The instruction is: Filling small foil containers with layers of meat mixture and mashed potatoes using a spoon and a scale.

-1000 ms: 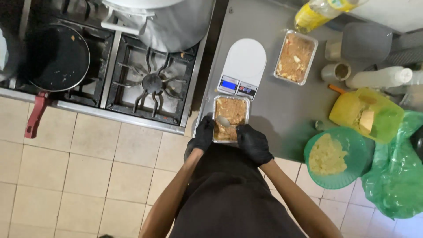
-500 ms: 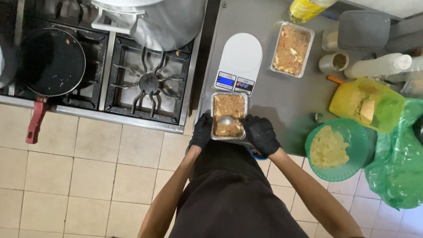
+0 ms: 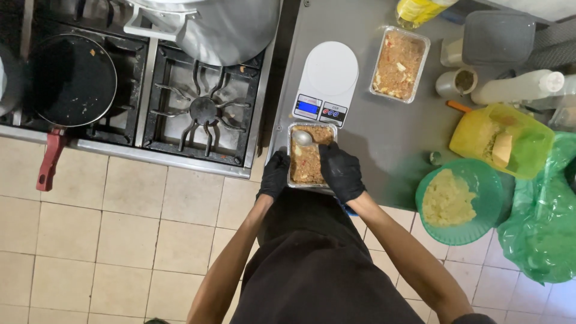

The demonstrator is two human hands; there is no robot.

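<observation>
Steel counter point(image 3: 384, 132) beside gas stove point(image 3: 198, 114), tiled floor point(image 3: 120, 228) below.

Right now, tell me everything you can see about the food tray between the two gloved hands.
The food tray is a small clear rectangular container, plastic by its look, filled with brownish rice. It sits flat at the counter's front edge, just below the scale. A metal spoon rests in its far corner. The left hand and right hand grip its sides.

Even, soft overhead light fills the scene, bright on the pale floor tiles point(image 3: 90, 228) and dimmer over the black gas stove point(image 3: 198, 108). A dull sheen sits on the grey steel desk point(image 3: 384, 138). Focus is sharp throughout, shadows faint, edges slightly bowed.
</observation>
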